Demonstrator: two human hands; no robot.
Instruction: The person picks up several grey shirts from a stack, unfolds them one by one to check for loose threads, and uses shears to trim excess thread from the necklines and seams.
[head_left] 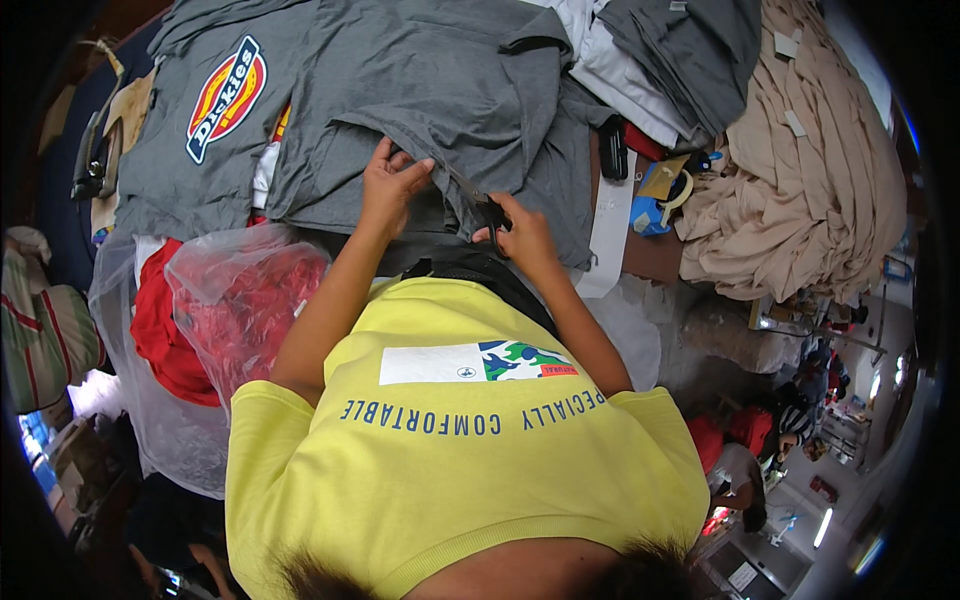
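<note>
Head view, looking down over a yellow shirt point(450, 470) at a crowded table. Left hand point(392, 185) pinching a fold of the grey T-shirt point(450, 90) between thumb and fingers, lifting the edge slightly, seemingly to keep the cloth taut and clear of the layers below. Right hand point(522, 232) closing around the handles of dark scissors point(478, 200), blades pointing up and left toward the pinched fold, tips resting at the cloth just beside the left thumb; whether the blades are parted is too small to tell. Grey T-shirt lying spread flat across the middle of the table, directly ahead of both hands, soft and wrinkled, a sleeve folding over near the top.

Another grey shirt with a red and yellow badge point(226, 98) lying to the left, partly beneath the first. Clear plastic bag of red cloth point(255, 300) sitting near the left elbow. Beige cloth pile point(820, 160) heaping at the right, with a blue tape holder point(660, 205) and a white strip point(610, 225) between it and the grey shirt.
</note>
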